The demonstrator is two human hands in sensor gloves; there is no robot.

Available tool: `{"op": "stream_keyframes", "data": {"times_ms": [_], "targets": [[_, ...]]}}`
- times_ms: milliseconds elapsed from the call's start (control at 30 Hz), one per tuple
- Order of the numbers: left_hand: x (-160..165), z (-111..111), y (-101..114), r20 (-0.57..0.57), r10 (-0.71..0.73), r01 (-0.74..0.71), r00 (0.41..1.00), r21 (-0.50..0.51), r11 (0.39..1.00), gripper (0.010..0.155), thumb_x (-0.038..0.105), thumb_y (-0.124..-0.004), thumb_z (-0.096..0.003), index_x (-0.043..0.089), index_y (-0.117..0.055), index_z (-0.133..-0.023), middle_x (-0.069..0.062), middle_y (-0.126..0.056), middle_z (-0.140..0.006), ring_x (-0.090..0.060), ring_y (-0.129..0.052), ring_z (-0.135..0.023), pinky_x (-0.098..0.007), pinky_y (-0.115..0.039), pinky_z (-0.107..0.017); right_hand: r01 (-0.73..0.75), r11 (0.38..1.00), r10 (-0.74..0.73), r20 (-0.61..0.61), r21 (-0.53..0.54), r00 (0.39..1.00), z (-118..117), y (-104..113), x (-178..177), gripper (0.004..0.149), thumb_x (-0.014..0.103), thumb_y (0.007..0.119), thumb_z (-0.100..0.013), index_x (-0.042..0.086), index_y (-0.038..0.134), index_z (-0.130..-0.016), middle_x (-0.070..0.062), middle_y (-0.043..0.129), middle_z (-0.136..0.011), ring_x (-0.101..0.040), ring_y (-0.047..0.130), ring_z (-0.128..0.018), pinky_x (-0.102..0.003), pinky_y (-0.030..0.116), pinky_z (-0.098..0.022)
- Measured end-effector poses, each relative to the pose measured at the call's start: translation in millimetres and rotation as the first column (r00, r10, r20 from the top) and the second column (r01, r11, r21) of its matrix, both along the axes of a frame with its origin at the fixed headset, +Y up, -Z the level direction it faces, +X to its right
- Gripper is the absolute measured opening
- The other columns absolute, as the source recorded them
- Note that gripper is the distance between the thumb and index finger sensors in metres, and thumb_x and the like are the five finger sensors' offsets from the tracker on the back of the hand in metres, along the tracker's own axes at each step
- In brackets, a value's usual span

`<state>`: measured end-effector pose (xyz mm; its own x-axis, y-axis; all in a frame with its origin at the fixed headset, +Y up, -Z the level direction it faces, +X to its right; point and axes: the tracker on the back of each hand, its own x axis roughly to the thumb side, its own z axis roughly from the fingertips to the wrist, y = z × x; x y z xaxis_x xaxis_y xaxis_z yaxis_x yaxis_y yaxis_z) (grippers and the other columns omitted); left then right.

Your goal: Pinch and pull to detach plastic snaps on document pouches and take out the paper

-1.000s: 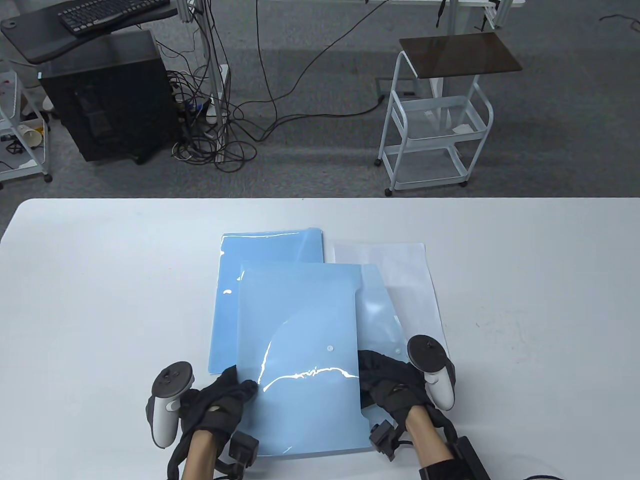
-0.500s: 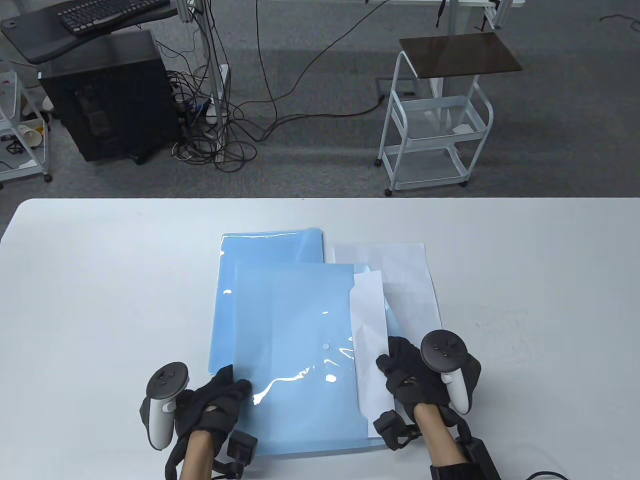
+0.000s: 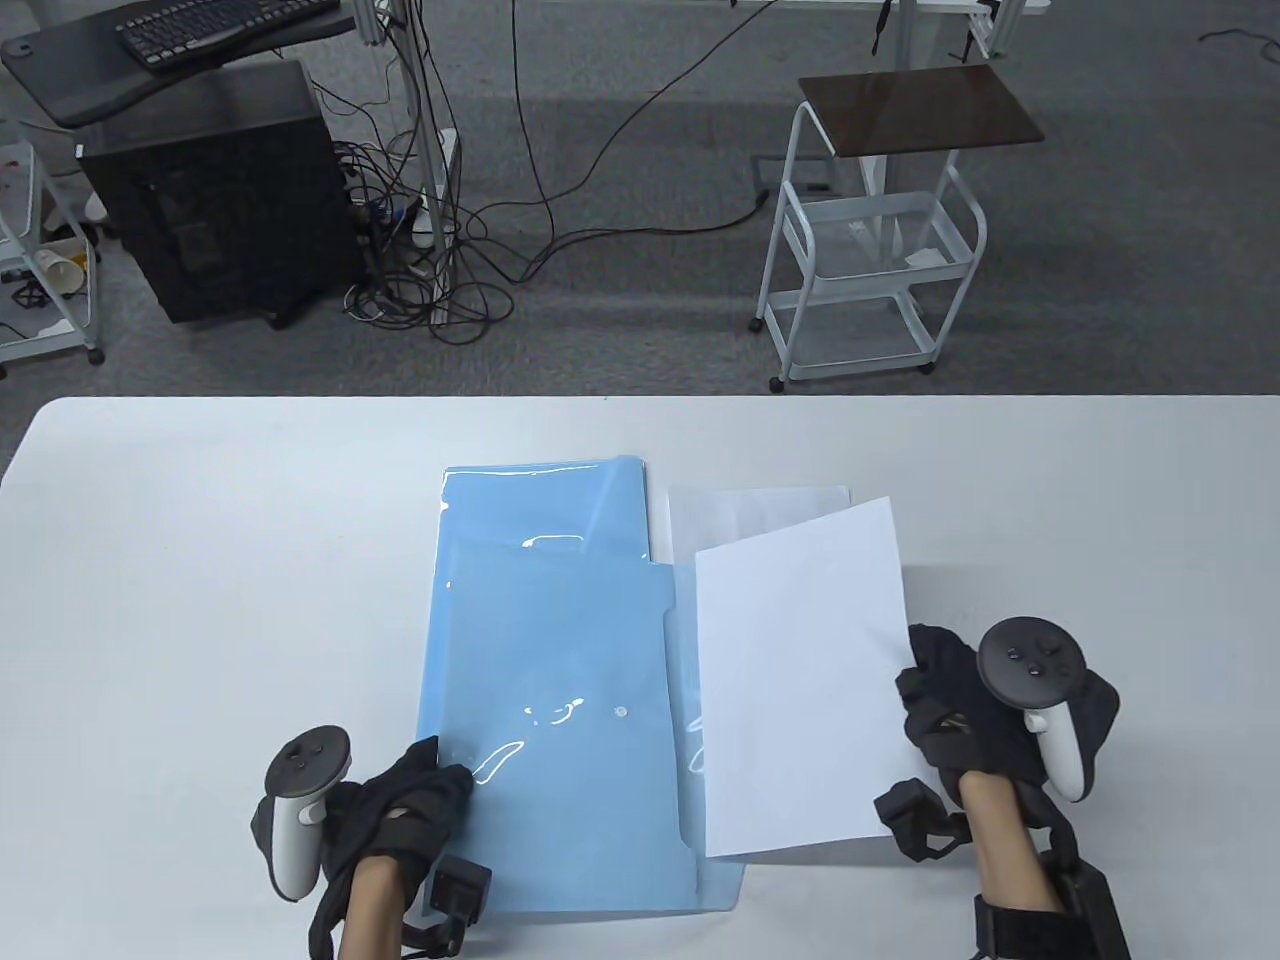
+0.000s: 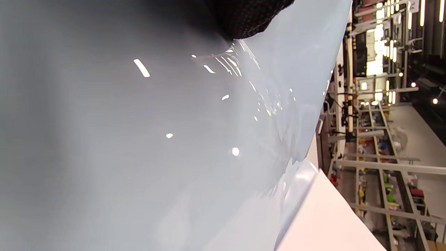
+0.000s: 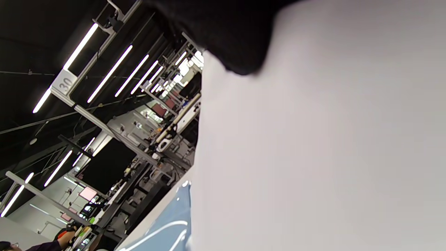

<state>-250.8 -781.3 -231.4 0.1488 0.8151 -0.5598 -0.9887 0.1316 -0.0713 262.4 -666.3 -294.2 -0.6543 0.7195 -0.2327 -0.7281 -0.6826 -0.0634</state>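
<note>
Between the hands, the document pouch (image 3: pixel 560 700) lies by the left hand (image 3: pixel 400 810); the paper sheet (image 3: pixel 800 680) by the right hand (image 3: pixel 960 720).

both hands wear black fabric sensor gloves: left hand (image 3: pixel 405 810), right hand (image 3: pixel 955 715). a tracker with a black ring top and white-grey handle is strapped to each. small black boxes with cables sit at the wrists.

Grey carpet (image 3: pixel 640 300) is seen beyond the white table (image 3: pixel 200 600). A black computer tower (image 3: pixel 215 200), tangled cables (image 3: pixel 440 260), a keyboard (image 3: pixel 215 25) and a white trolley (image 3: pixel 870 250) are placed there. Strip lights (image 5: pixel 108 75) are visible overhead.
</note>
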Motion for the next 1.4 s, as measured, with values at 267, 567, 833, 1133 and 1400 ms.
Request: {"op": "stream_keyframes", "data": {"times_ms": [267, 567, 833, 1133, 1400], "targets": [[-1, 1, 0, -0.007, 0.045, -0.045, 0.999, 0.000, 0.999, 0.048, 0.019, -0.069, -0.0544, 0.010, -0.062, -0.101, -0.007, -0.093, -0.081, -0.026, -0.104, -0.049, -0.040, -0.090, -0.037, 0.070, 0.994, -0.082, 0.138, 0.084, 0.987, -11, 14, 57, 0.047, 0.010, 0.076, -0.053, 0.008, 0.073, -0.099, -0.018, 0.097, -0.079, -0.033, 0.101, -0.043, -0.045, 0.089, -0.026], [-2, 1, 0, 0.000, 0.114, -0.114, 0.993, -0.002, 0.993, 0.049, 0.019, -0.069, -0.0544, 0.010, -0.061, -0.102, -0.007, -0.094, -0.080, -0.025, -0.104, -0.047, -0.040, -0.090, -0.036, 0.092, 0.995, -0.097, 0.151, 0.044, 0.984, -45, -34, 72, 0.047, 0.011, 0.074, -0.054, 0.012, 0.072, -0.100, -0.017, 0.095, -0.081, -0.033, 0.100, -0.045, -0.045, 0.088, -0.028], [-2, -1, 0, 0.011, 0.111, -0.111, 0.994, -0.015, 0.994, 0.049, 0.020, -0.069, -0.0546, 0.010, -0.061, -0.102, -0.006, -0.094, -0.080, -0.025, -0.104, -0.047, -0.040, -0.090, -0.036, 0.147, 0.989, -0.148, 0.035, 0.031, 0.988, -75, -57, 42, 0.047, 0.011, 0.072, -0.053, 0.010, 0.071, -0.100, -0.017, 0.096, -0.080, -0.033, 0.100, -0.044, -0.045, 0.088, -0.026], [7, -5, 2, 0.058, 0.102, -0.102, 0.993, -0.013, 0.995, 0.049, 0.020, -0.069, -0.0549, 0.010, -0.060, -0.102, -0.007, -0.093, -0.080, -0.026, -0.104, -0.048, -0.040, -0.090, -0.037, 0.139, 0.990, -0.139, -0.024, -0.011, 0.990, -106, -70, 8, 0.047, 0.012, 0.070, -0.054, 0.009, 0.070, -0.101, -0.017, 0.096, -0.078, -0.033, 0.100, -0.043, -0.045, 0.088, -0.026], [7, -7, 1, 0.063, 0.093, -0.092, 0.994, -0.024, 0.995, 0.049, 0.020, -0.068, -0.0552, 0.010, -0.060, -0.102, -0.007, -0.093, -0.080, -0.026, -0.104, -0.048, -0.040, -0.090, -0.037, 0.101, 0.993, -0.103, -0.028, -0.060, 0.994, -124, -88, -7, 0.047, 0.012, 0.070, -0.054, 0.008, 0.069, -0.101, -0.018, 0.096, -0.078, -0.033, 0.101, -0.043, -0.046, 0.089, -0.025]]}}
